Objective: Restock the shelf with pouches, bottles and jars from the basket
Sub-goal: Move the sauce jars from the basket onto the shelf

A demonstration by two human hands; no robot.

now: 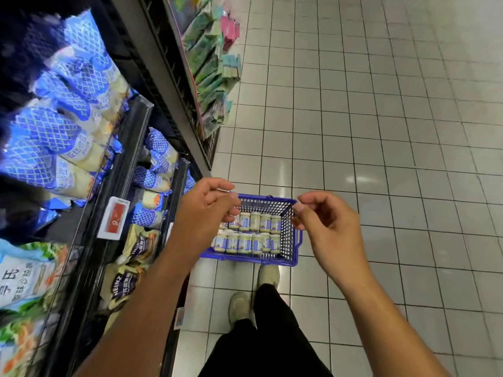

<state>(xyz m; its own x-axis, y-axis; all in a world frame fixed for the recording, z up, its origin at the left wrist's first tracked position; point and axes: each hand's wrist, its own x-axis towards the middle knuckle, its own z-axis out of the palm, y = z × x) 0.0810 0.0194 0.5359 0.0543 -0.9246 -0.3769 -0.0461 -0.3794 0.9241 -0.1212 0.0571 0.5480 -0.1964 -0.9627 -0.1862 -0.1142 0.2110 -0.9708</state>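
Hovering left hand, right hand, jars beneath

Basket below left hand and right hand: blue plastic lattice, slight sheen; jars inside: glossy, paper-looking labels; pouches left of left hand: shiny crinkled film; floor tiles beyond right hand: smooth, glazed, reflective

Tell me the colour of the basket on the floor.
Blue. The basket is blue plastic mesh, shown best in the head view.
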